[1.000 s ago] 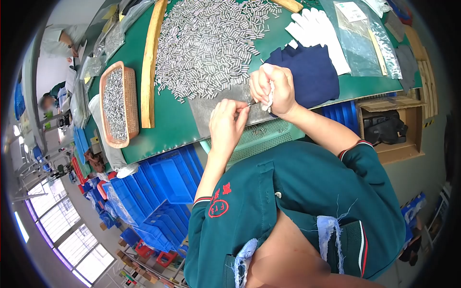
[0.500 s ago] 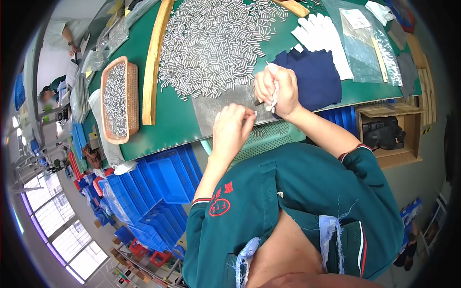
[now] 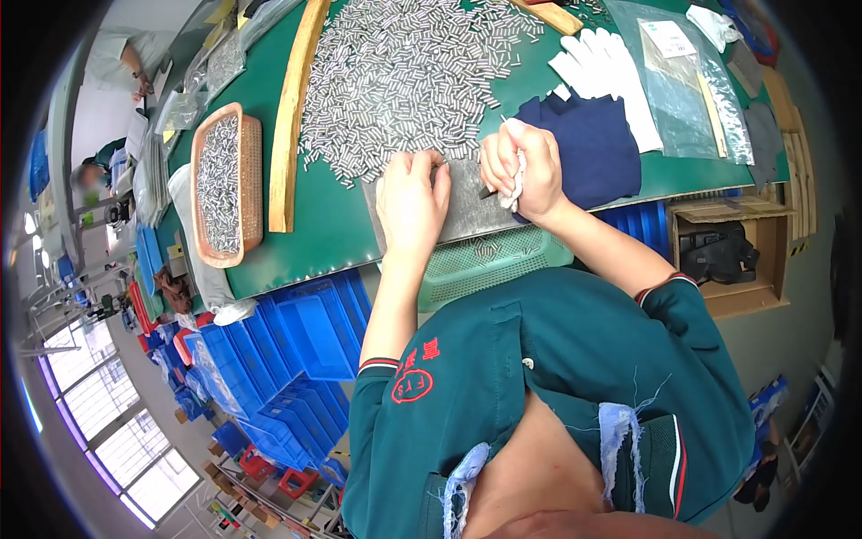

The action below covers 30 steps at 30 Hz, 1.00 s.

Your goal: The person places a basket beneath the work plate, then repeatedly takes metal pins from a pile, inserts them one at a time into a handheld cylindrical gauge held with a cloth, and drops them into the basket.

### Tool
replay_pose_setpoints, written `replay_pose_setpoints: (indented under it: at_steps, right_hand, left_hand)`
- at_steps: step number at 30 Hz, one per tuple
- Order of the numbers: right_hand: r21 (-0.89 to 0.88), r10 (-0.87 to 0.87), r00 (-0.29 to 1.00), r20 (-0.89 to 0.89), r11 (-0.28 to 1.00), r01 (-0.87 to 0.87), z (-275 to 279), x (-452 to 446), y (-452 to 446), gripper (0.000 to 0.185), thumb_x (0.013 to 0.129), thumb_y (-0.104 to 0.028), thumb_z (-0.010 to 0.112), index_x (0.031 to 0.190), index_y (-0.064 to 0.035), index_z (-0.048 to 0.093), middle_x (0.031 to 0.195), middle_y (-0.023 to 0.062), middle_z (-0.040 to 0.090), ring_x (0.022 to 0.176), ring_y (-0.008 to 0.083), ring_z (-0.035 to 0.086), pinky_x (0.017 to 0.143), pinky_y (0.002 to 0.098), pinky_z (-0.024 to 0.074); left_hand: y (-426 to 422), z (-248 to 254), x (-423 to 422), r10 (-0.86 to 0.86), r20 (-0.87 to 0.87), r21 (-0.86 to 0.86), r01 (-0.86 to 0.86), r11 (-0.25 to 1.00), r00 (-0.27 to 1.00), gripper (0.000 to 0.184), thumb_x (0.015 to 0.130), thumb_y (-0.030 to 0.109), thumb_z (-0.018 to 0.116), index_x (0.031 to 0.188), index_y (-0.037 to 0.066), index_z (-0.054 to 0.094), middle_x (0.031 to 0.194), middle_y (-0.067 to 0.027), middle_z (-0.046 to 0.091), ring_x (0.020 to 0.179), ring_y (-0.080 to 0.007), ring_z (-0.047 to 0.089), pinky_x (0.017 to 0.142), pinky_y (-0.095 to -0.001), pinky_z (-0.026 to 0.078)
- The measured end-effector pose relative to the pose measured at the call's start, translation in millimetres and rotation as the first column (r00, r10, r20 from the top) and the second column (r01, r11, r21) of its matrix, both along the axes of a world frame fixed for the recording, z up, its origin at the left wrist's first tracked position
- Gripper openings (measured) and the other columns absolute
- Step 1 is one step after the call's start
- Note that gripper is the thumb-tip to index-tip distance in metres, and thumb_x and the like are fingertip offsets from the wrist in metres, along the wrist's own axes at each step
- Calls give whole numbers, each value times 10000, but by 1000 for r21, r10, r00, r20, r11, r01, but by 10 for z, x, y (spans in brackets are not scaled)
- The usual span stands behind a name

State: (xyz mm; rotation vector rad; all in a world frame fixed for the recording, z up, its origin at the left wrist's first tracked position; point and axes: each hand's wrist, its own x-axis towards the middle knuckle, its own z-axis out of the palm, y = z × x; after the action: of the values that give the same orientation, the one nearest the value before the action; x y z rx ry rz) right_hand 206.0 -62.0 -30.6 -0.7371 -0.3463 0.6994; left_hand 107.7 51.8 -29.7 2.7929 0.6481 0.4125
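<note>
Many small metal pins [image 3: 395, 81] lie in a wide pile on the green table. At the pile's near edge, over a grey metal plate [image 3: 467, 211], is my left hand [image 3: 413, 202]; its fingers are bent toward the pins, and whatever its fingertips hold is hidden. My right hand [image 3: 523, 171] is closed around a thin dark-tipped tool [image 3: 487, 192] and a white cloth [image 3: 516, 187], to the right of the plate. Beneath the table edge a green mesh basket [image 3: 489, 269] holds several pins. Folded navy cloth [image 3: 588, 153] lies beside my right hand.
A wooden bar [image 3: 292, 126] borders the pile on the left, beyond it a pink basket [image 3: 251, 189] of pins. White gloves [image 3: 615, 81] and a plastic bag [image 3: 673, 99] lie right. Blue crates [image 3: 314, 323] and a cardboard box [image 3: 741, 292] are below. Another person's hand shows upper left.
My left hand has moved away from the tool in my right hand, up and left to the edge of the pin pile. My right hand stays closed, shifted slightly right in view.
</note>
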Motion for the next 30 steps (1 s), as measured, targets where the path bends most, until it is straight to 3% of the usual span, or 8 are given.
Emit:
replay_pose_setpoints:
  at_steps: [6, 11, 13, 20, 23, 25, 27, 30]
  right_hand:
    - [23, -5, 1000, 12, 1000, 5, -9, -6, -6, 428, 907, -244, 318, 514, -73, 321, 422, 39, 331, 344, 112, 285, 375, 257, 296]
    - [28, 5, 999, 48, 1000, -7, -13, -7, -10, 426, 905, -237, 326, 513, -71, 323, 423, 40, 329, 345, 110, 284, 370, 260, 296]
    - [32, 7, 999, 41, 999, -9, -7, -3, -9, 431, 907, -239, 321, 509, -71, 321, 423, 43, 333, 343, 111, 281, 370, 257, 296]
    - [60, -10, 1000, -5, 998, 10, -25, -9, -20, 437, 908, -240, 308, 505, -71, 322, 417, 46, 336, 336, 114, 282, 367, 261, 299]
    - [46, -5, 999, 42, 999, 3, -64, -34, -21, 443, 907, -231, 318, 494, -69, 324, 410, 43, 338, 338, 114, 299, 368, 267, 305]
    - [74, -94, 807, 584, 995, 62, -165, -64, -11, 449, 902, -221, 336, 481, -66, 325, 406, 44, 347, 340, 115, 311, 366, 263, 303]
    - [27, -89, 804, 588, 996, 90, -74, -84, -6, 449, 894, -211, 351, 471, -63, 323, 409, 47, 359, 338, 115, 310, 363, 259, 295]
    - [3, -9, 1000, 24, 1000, 8, -18, -27, -8, 426, 890, -219, 340, 493, -67, 316, 409, 42, 338, 334, 112, 290, 363, 258, 289]
  left_hand:
    - [-139, 0, -160, -165, 52, -281, 173, 944, 985, 122, 723, 122, 654, 810, 85, 579, 744, -45, 537, 727, -220, 546, 648, -338, 406]
    - [-225, -82, -219, -119, 46, -310, 127, 942, 992, 127, 716, 122, 670, 788, 75, 578, 721, -35, 533, 682, -208, 540, 633, -334, 409]
    - [-217, -126, -223, -124, 132, -278, 157, 948, 983, 108, 718, 104, 684, 773, 62, 600, 668, -30, 501, 530, -147, 475, 546, -285, 394]
    - [-227, -117, -215, -117, 131, -278, 149, 949, 985, 108, 715, 106, 688, 749, 57, 598, 660, -30, 501, 526, -146, 476, 546, -284, 393]
    - [-237, -105, -228, -98, 89, -324, 122, 938, 991, 132, 700, 115, 685, 740, 74, 566, 693, -33, 523, 650, -199, 532, 616, -326, 392]
    - [-242, -78, -219, -113, 85, -271, 132, 954, 990, 128, 703, 111, 681, 733, 74, 563, 692, -32, 523, 650, -197, 531, 611, -325, 388]
    - [-234, -98, -228, -118, 84, -269, 136, 953, 989, 125, 703, 110, 680, 735, 74, 565, 691, -30, 522, 647, -193, 531, 608, -323, 387]
    - [-225, -91, -218, -122, 90, -288, 143, 947, 988, 119, 704, 108, 677, 741, 73, 569, 687, -28, 520, 635, -185, 529, 605, -317, 386]
